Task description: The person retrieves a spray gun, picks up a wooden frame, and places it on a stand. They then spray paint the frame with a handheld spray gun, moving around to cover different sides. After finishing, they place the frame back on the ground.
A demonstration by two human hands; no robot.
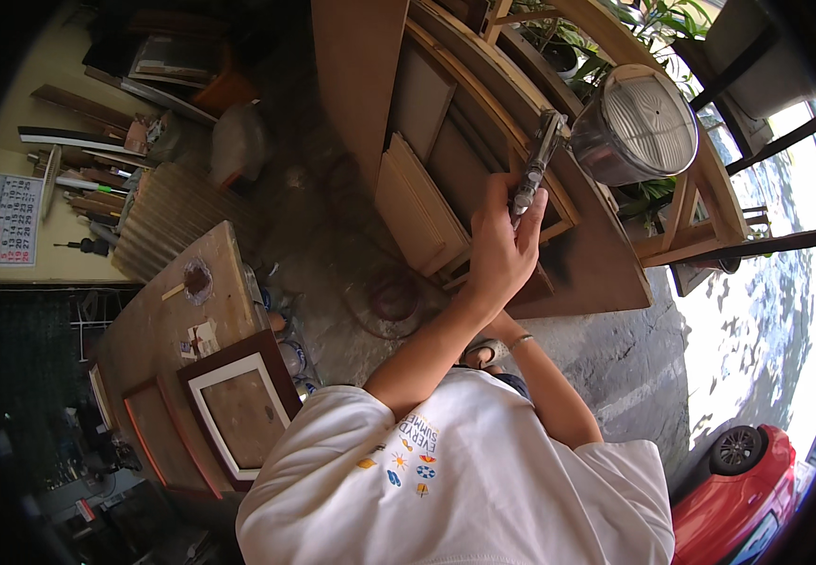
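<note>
My left hand (504, 243) reaches forward and is closed around the handle of a worn metal spray gun (542, 162). A large round silver cup (648, 122) with a ribbed face sits against the gun's far end and appears joined to it. Behind the gun, wooden panels (417, 202) and long boards lean together. My right arm (559, 400), with a band at the wrist, crosses beneath my left forearm. Of my right hand (502, 327) only a small part shows; its fingers are hidden.
On the left, a board table (224, 273) carries a dark picture frame with a white inner edge (198, 400) and a reddish frame (137, 443). Scrap wood and a corrugated sheet (168, 221) stand by the wall. Potted plants are far right; a red car (742, 504) is near right.
</note>
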